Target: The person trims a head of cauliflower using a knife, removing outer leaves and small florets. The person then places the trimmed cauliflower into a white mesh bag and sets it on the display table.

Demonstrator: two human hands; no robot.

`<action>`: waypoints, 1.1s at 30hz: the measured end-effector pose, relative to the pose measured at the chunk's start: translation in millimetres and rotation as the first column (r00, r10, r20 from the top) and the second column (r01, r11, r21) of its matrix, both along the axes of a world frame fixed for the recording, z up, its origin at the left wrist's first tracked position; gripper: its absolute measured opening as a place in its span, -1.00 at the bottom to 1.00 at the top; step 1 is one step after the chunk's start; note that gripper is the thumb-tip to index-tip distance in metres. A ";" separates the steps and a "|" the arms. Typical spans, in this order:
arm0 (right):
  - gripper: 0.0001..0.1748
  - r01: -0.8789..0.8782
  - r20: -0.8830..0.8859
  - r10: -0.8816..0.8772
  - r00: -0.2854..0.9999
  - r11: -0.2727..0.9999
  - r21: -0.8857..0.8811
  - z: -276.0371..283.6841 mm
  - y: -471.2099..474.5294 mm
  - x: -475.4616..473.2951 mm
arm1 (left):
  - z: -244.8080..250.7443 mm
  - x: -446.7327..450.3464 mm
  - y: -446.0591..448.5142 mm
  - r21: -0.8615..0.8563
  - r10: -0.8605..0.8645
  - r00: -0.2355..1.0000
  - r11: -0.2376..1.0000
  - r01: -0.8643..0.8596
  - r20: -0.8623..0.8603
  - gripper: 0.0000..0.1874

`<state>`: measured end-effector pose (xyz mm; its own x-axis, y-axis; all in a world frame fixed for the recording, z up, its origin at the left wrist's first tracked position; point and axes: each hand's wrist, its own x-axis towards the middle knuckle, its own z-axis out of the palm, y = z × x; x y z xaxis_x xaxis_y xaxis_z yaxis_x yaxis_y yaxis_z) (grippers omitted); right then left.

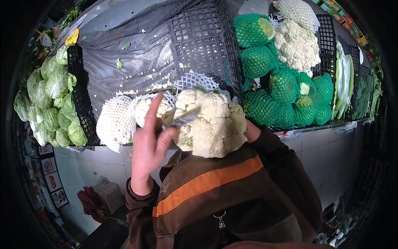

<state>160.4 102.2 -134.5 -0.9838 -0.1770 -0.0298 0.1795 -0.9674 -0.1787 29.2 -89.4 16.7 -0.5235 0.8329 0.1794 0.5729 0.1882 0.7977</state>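
My left hand [148, 143] grips a small knife [182, 119], its index finger extended. The blurred blade reaches over the left part of a large, pale cauliflower head [214, 121]. Only the wrist and edge of my right hand [252, 132] show, at the cauliflower's right side; its fingers are hidden behind the head, which it holds. Beyond the head lies a white foam net sleeve [197, 81]. To its left are a smaller cauliflower [149, 107] and a cauliflower in white foam netting [115, 121].
A black plastic crate [199, 40] stands behind, beside dark mesh cloth [124, 65] with white crumbs and leaf scraps. Green-netted vegetables [261, 105] and another cauliflower [297, 45] lie right. Leafy green heads [51, 102] are stacked left. A woven box [108, 196] stands on the floor.
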 end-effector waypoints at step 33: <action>-0.64 0.292 -0.129 -0.263 0.956 0.882 0.371 5.4 27.6 -4.3 | -24.1 -33.7 -3.6 -0.234 0.341 0.927 0.899 -0.370 -0.156 -0.30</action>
<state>156.1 129.8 -129.2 -0.9929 0.1144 0.0338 -0.1142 -0.8299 -0.5461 -4.5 -93.0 -7.4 -0.7830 0.6192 0.0592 0.5093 0.5835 0.6326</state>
